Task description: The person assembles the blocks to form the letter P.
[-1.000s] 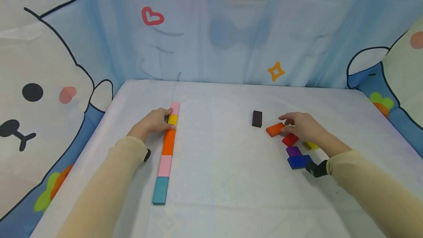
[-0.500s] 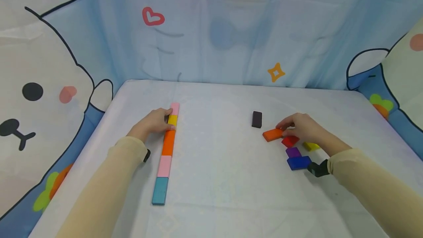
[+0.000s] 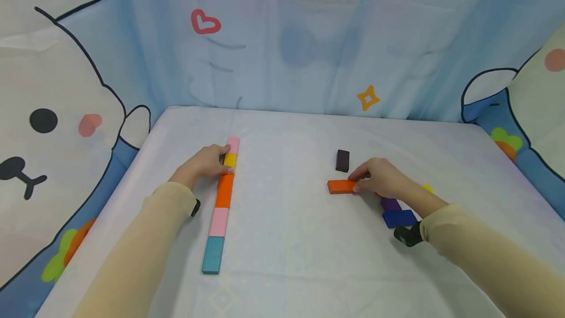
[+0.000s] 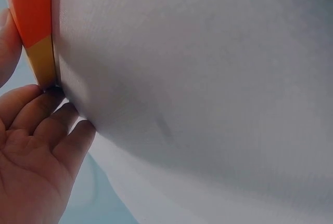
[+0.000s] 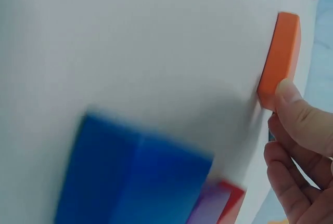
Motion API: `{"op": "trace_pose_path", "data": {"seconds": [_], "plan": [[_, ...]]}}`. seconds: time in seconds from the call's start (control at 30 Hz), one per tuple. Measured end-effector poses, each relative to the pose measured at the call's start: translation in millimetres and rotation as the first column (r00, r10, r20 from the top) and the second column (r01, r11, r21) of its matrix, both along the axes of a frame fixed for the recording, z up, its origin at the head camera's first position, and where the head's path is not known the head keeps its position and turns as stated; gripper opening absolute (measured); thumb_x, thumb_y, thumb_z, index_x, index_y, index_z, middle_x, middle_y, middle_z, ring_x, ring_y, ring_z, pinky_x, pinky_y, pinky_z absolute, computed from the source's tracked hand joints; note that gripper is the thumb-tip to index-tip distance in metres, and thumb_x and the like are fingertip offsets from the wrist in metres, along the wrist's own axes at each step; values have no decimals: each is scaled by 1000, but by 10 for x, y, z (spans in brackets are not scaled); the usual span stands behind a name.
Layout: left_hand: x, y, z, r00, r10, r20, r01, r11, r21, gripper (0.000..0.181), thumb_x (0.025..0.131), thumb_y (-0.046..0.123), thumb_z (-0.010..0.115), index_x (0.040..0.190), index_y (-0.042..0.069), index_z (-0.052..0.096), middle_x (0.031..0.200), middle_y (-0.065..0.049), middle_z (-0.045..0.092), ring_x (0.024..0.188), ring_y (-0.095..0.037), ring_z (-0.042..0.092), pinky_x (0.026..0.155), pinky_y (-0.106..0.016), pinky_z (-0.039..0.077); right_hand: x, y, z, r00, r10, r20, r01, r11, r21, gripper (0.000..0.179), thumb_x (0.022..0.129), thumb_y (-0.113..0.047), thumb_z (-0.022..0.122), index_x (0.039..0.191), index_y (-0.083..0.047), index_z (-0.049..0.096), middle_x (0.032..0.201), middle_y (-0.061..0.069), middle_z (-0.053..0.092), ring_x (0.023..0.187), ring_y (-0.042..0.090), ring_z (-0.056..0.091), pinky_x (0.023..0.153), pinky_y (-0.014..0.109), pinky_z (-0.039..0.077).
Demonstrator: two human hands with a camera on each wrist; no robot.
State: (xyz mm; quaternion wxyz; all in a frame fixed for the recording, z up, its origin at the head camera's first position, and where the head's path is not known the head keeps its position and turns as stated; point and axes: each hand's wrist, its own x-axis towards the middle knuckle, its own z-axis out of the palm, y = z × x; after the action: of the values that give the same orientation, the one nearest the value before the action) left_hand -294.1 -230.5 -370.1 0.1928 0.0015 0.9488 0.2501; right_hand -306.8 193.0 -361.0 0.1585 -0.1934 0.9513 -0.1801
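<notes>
Right hand (image 3: 378, 179): we see it pinch the loose orange block (image 3: 341, 187) between thumb and fingers.
Left hand (image 3: 202, 165): thumb and fingers stand apart, touching the block row (image 3: 224, 191).
Block row: nine o'clock from the loose orange block, teal end (image 3: 213, 255) nearest us.
Dark block (image 3: 342, 160): near the pinched one, at twelve o'clock.
Blue block (image 3: 399, 219): at its four o'clock.

Lined up, far to near: pink block (image 3: 233, 144), yellow block (image 3: 230, 160), orange block (image 3: 224, 191), 2nd pink block (image 3: 218, 222), teal block (image 3: 213, 254). Other side: blackish block (image 3: 342, 161), 2nd orange block (image 3: 340, 187), purple block (image 3: 390, 204), royal-blue block (image 3: 399, 219), red block (image 5: 233, 202), 2nd yellow block (image 3: 428, 188). Sleeves (image 3: 137, 239) cream; wrist camera (image 3: 408, 235) black. Tabletop (image 3: 282, 239) white. Backdrop (image 3: 265, 63) pale blue, printed with red heart (image 3: 205, 29), orange star (image 3: 364, 97), white black-outlined animals (image 3: 66, 72) with pink cheeks (image 3: 90, 125).
</notes>
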Motion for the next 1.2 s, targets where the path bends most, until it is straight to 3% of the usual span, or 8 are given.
{"op": "trace_pose_path", "data": {"seconds": [0.53, 0.97, 1.2], "plan": [[-29, 23, -1, 1000, 8, 18, -8, 1000, 14, 77, 99, 25, 68, 162, 10, 26, 167, -18, 29, 153, -36, 31, 127, -49, 26, -88, -573, -134, 998, 12, -57, -16, 998, -64, 27, 90, -11, 77, 115, 0, 77, 109, 16, 76, 97, 27, 65, 87, 40, 59], [-35, -24, -16, 1000, 4, 2, -4, 1000, -1, 77, 99, 26, 68, 162, 10, 26, 167, -17, 30, 153, -35, 31, 128, -49, 26, -260, -969, -185, 998, -5, -55, -1, 993, -121, 30, 94, -12, 74, 121, -1, 74, 120, 18, 73, 109, 31, 64, 98, 45, 56], [-27, -5, 7, 999, 39, 28, -39, 999, -6, 78, 99, 26, 69, 162, 13, 26, 167, -17, 30, 153, -34, 32, 127, -49, 27, -363, -1134, -212, 999, -17, -37, 11, 989, -150, 32, 95, -13, 73, 125, -2, 73, 125, 18, 71, 115, 32, 63, 103, 46, 54]]}}
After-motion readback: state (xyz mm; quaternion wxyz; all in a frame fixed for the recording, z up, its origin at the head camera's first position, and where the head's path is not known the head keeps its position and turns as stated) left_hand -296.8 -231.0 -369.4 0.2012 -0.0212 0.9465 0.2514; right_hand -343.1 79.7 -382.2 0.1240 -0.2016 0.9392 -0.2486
